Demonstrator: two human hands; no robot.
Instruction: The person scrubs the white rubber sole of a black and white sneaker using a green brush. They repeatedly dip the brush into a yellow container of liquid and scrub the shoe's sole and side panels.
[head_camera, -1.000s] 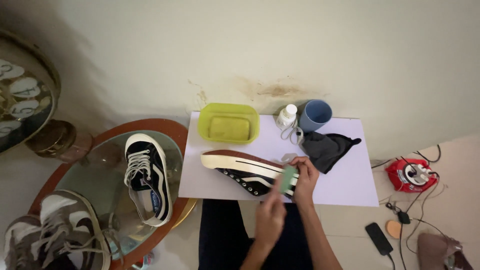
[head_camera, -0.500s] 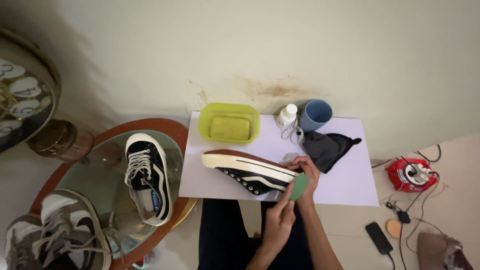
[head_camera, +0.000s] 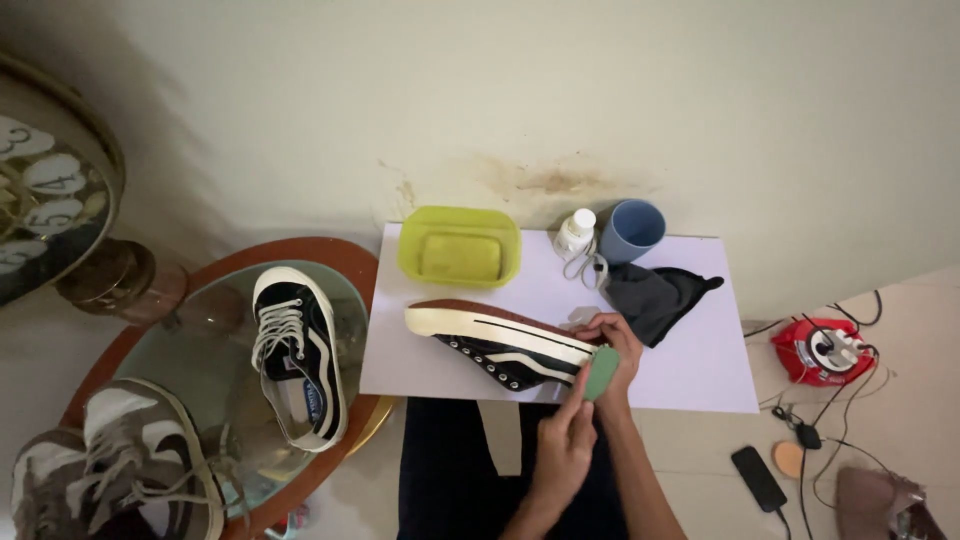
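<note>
A black high-top sneaker (head_camera: 500, 345) with a cream sole lies on its side on a white sheet (head_camera: 690, 375) over a small table. My right hand (head_camera: 617, 340) grips its heel end. Pressed against the sole edge near the heel is a small green pad (head_camera: 601, 372), pinched in the fingers of my left hand (head_camera: 565, 450). Both forearms reach up from the bottom of the view, above my dark trousers.
A lime-green tub (head_camera: 460, 245), a small white bottle (head_camera: 575, 232), a blue cup (head_camera: 633, 230) and a dark cloth (head_camera: 650, 295) sit at the sheet's back. To the left, a round glass table (head_camera: 190, 350) holds another black sneaker (head_camera: 297, 355) and grey shoes (head_camera: 120, 480). On the right floor lie a red device (head_camera: 822, 350), cables and a phone (head_camera: 758, 478).
My left hand has slid the green pad a little to the right along the sole, toward the heel. The shoe and my right hand have stayed in place.
</note>
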